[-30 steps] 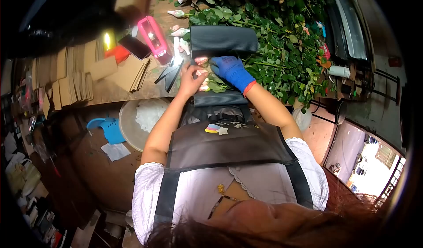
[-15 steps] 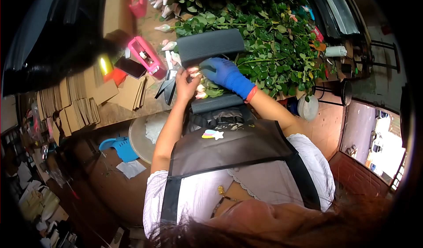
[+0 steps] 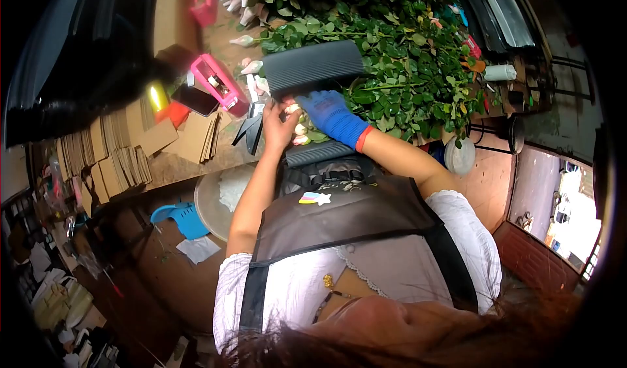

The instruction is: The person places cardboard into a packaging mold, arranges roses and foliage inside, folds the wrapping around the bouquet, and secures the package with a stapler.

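Pale pink roses (image 3: 300, 130) lie in a row between two dark grey corrugated flaps, an upper one (image 3: 313, 66) and a lower one (image 3: 320, 152) against my body. My left hand (image 3: 279, 124), bare, has its fingers closed around a rose head at the left end of the bunch. My right hand (image 3: 332, 114), in a blue knitted glove with a red cuff, curls over the roses just below the upper flap's edge; its fingertips are partly hidden. Black-handled scissors (image 3: 248, 130) rest beside my left hand.
A pink tape dispenser (image 3: 215, 82), a dark phone (image 3: 194, 99) and stacks of cardboard pieces (image 3: 117, 147) lie to the left. Leafy rose stems (image 3: 405, 74) cover the table's right. A blue dustpan (image 3: 179, 219) is on the floor.
My gloved right hand has shifted slightly down, staying over the roses. My left fingers have moved a little at the rose heads. The upper flap leans slightly further over them.
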Tool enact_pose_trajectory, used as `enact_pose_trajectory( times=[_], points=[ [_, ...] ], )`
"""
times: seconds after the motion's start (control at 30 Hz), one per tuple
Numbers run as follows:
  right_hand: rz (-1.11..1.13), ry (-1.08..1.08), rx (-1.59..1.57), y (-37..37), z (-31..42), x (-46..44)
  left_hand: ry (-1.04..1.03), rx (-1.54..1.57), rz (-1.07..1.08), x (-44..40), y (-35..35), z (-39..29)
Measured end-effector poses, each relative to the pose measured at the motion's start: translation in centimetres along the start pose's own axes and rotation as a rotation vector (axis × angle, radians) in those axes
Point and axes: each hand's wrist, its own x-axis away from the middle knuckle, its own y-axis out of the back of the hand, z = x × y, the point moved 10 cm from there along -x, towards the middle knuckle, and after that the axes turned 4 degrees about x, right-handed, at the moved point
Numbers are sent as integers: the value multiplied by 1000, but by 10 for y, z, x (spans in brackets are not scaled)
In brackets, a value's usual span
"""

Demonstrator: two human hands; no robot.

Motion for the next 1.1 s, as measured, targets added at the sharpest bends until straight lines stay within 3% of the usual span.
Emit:
enact_pose_trajectory(
  times=[0.1, 0.2, 0.3, 0.37, 0.47, 0.57, 0.6, 0.67, 0.7, 0.73, 0.77, 0.8, 0.83, 0.9, 0.97, 1.0, 1.1],
  points=[
    [122, -25, 22, 13, 4, 0, 55, -3, 23, -2, 1, -2],
    [55, 98, -296, 28, -6, 4, 7, -38, 6, -1, 0, 2],
    [-510, 67, -838, 122, -51, 38, 7, -67, -20, 0, -1, 4],
    [-674, -230, -605, 158, -114, 53, -9, -65, -9, 0, 1, -1],
    [-12, -583, -327, 93, -180, 19, -40, -53, -19, 2, 2, -11],
    [-321, -148, -960, 124, -179, 50, -2, 4, 108, -2, -2, -14],
    [-414, 9, -1164, 136, -172, 65, -82, -13, 45, -3, -1, -13],
    [-293, -60, -1368, 122, -153, 96, -51, -1, 113, -5, -6, -5],
    [-134, 6, -1437, 110, -139, 93, -37, 6, 152, -6, -9, -2],
    [31, 61, -1489, 97, -126, 93, 113, 134, 148, -6, -11, 17],
    [294, 222, -1489, 80, -99, 86, 54, 138, 138, -5, -10, 18],
    [332, -25, -1290, 77, -90, 82, -8, 141, 125, -5, -9, 26],
    [143, 15, -1164, 53, -90, 69, -69, 142, 110, -5, -2, 27],
    [67, 172, -610, 42, -68, 56, -180, 108, 366, -8, 9, 2],
    [254, 185, -305, 28, -41, 51, 150, -188, 541, -3, 34, 2],
    [347, 189, -151, 21, -32, 50, 20, -502, 496, -4, 45, -24],
    [269, 205, -121, -1, -22, 44, -353, -680, 571, 8, 13, -101]
  ],
)
